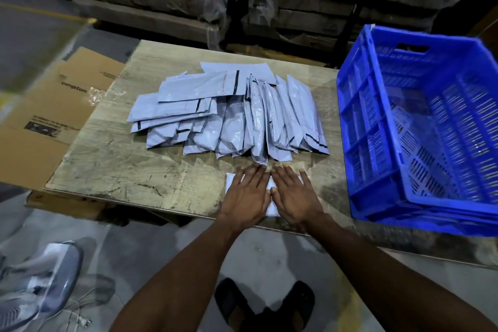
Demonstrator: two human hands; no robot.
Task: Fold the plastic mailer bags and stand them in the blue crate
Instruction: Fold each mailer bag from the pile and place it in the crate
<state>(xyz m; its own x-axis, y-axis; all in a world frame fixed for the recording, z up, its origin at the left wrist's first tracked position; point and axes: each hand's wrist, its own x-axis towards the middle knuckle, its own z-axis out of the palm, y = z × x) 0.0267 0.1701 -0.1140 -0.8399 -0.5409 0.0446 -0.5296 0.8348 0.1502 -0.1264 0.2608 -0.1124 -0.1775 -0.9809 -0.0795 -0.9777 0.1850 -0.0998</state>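
The folded mailer bag point(270, 186) lies flat under both my palms at the near edge of the wooden tabletop point(113, 164), just in front of the fanned pile of mailer bags point(231, 113). My left hand point(246, 191) covers its left part and my right hand point(293, 194) its right part, so only slivers show: a white corner by my left little finger, a strip between my two thumbs, and a bit poking out at the near side below my right thumb. What I can see of it is pale and smooth; how many folds it has I cannot tell.

The pile behind is grey-blue plastic, glossy and wrinkled, some bags with a thin black stripe near one end. They overlap in a loose fan, those on the left lying more crosswise, those on the right running away from me.

Neither hand grasps anything: fingers are straight and slightly spread, pressing down on the bag, with the fingertips pointing toward the pile and the thumbs almost meeting in the middle. Both forearms reach forward from below, converging over the table edge.

The blue crate point(363, 127) stands on the table to my right, well apart from my hands, its slotted walls upright. A flattened cardboard box point(51, 116) lies off the table's left side.
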